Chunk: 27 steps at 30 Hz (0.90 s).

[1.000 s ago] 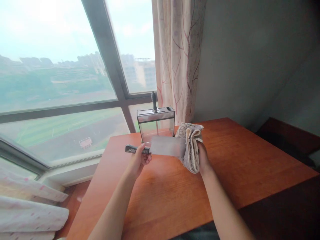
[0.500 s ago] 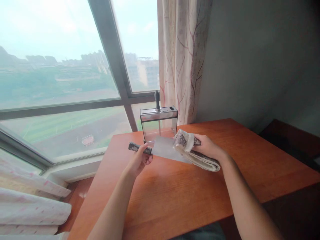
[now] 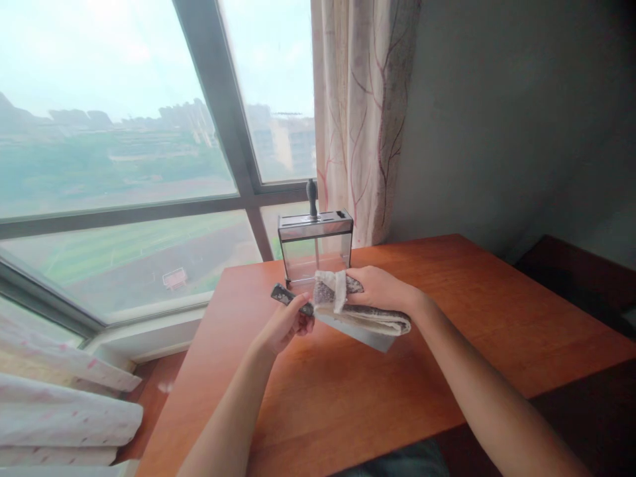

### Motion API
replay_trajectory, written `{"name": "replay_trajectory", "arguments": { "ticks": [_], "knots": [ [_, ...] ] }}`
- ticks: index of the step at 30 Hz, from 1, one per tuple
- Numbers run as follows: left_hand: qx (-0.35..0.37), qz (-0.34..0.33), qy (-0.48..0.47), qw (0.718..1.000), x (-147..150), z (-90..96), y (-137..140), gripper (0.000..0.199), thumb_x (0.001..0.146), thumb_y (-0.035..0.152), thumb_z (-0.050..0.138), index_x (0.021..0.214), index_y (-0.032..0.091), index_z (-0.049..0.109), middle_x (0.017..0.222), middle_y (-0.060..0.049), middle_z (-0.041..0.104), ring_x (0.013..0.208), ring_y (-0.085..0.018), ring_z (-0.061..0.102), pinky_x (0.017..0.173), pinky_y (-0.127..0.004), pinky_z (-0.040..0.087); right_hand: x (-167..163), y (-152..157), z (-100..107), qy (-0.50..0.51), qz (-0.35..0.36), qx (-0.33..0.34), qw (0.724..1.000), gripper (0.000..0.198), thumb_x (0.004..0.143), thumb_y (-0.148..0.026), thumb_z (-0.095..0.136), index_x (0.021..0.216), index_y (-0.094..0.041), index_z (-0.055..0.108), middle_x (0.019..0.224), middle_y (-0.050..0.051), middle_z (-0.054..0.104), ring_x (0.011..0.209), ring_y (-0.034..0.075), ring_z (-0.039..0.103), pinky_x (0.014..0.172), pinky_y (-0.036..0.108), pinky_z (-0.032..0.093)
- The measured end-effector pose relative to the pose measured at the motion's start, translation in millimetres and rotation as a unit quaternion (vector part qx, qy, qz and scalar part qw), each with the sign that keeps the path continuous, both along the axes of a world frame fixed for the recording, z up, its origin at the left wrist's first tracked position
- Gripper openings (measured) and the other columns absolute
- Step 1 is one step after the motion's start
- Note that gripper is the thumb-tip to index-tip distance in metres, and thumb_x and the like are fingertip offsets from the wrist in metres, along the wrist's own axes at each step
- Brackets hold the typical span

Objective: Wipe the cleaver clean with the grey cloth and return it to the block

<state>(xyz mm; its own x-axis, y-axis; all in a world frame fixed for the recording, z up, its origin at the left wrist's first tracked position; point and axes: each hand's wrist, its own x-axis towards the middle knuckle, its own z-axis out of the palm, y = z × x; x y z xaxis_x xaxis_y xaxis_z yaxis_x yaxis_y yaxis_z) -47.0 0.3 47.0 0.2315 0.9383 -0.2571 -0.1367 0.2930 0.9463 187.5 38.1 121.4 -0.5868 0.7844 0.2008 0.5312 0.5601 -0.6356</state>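
Observation:
My left hand (image 3: 288, 323) is closed round the dark handle of a cleaver (image 3: 370, 336), whose broad grey blade points right above the table. My right hand (image 3: 380, 289) grips a folded grey and white cloth (image 3: 332, 295), which lies over the blade close to the handle and hides much of it. Only the blade's lower part and far corner show below the cloth. Just behind both hands stands a knife block (image 3: 318, 228) with clear sides and a slotted metal top. One dark-handled tool (image 3: 311, 199) sticks up out of it.
The brown wooden table (image 3: 308, 411) reaches from my body to the window. A patterned curtain (image 3: 365, 119) hangs behind the knife block, and a pale one (image 3: 59, 411) is at lower left. A dark piece of furniture (image 3: 571, 278) stands at the right.
My right hand has slid the cloth left along the blade toward the handle. My left hand has shifted slightly right, and the cleaver has tilted, its far end lower.

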Motion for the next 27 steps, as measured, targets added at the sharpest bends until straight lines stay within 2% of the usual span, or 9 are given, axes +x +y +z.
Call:
{"name": "replay_trajectory", "arguments": {
  "ticks": [6, 12, 16, 21, 27],
  "knots": [
    [0.025, 0.017, -0.026, 0.999, 4, 1.0, 1, 0.039, 0.078, 0.052, 0.056, 0.063, 0.016, 0.055, 0.044, -0.004, 0.056, 0.038, -0.01, 0.045, 0.039, -0.02, 0.025, -16, 0, -2, -0.008, -0.017, 0.055, 0.998, 0.038, 0.076, -0.04, 0.066, 0.111, -0.025, 0.065, 0.1, 0.006, 0.072, 0.088, 0.027, 0.065, 0.071, 0.029, 0.042],
    [0.013, 0.05, -0.043, 0.998, -4, 2.2, 4, 0.037, 0.081, 0.048, 0.055, 0.066, 0.015, 0.057, 0.043, -0.002, 0.055, 0.039, -0.009, 0.045, 0.04, -0.019, 0.024, 8, -1, -8, -0.019, -0.022, 0.01, 1.0, 0.036, 0.077, -0.044, 0.066, 0.105, -0.022, 0.067, 0.098, 0.006, 0.073, 0.085, 0.026, 0.066, 0.069, 0.028, 0.045],
    [0.008, 0.064, -0.071, 0.995, -8, 5.0, 6, 0.037, 0.082, 0.048, 0.054, 0.066, 0.015, 0.057, 0.043, -0.002, 0.055, 0.038, -0.008, 0.044, 0.039, -0.018, 0.024, 29, -1, -9, -0.009, -0.01, -0.031, 0.999, 0.039, 0.076, -0.045, 0.067, 0.107, -0.021, 0.067, 0.101, 0.005, 0.072, 0.086, 0.026, 0.066, 0.074, 0.029, 0.048],
    [0.001, 0.085, -0.119, 0.989, -8, 8.5, 6, 0.034, 0.081, 0.047, 0.055, 0.07, 0.015, 0.058, 0.043, -0.001, 0.055, 0.036, -0.007, 0.044, 0.039, -0.017, 0.027, 45, -2, -19, 0.093, -0.027, -0.066, 0.993, 0.045, 0.074, -0.042, 0.071, 0.113, -0.021, 0.066, 0.108, 0.003, 0.071, 0.097, 0.028, 0.064, 0.087, 0.035, 0.048],
    [-0.004, 0.086, -0.141, 0.986, -5, 5.5, 7, 0.033, 0.081, 0.046, 0.056, 0.069, 0.015, 0.058, 0.041, 0.0, 0.054, 0.034, -0.006, 0.042, 0.038, -0.016, 0.028, 50, -9, -46, 0.268, -0.052, -0.146, 0.951, 0.056, 0.072, -0.046, 0.072, 0.119, -0.017, 0.061, 0.117, 0.007, 0.067, 0.106, 0.03, 0.061, 0.093, 0.04, 0.047]
  ]
}}
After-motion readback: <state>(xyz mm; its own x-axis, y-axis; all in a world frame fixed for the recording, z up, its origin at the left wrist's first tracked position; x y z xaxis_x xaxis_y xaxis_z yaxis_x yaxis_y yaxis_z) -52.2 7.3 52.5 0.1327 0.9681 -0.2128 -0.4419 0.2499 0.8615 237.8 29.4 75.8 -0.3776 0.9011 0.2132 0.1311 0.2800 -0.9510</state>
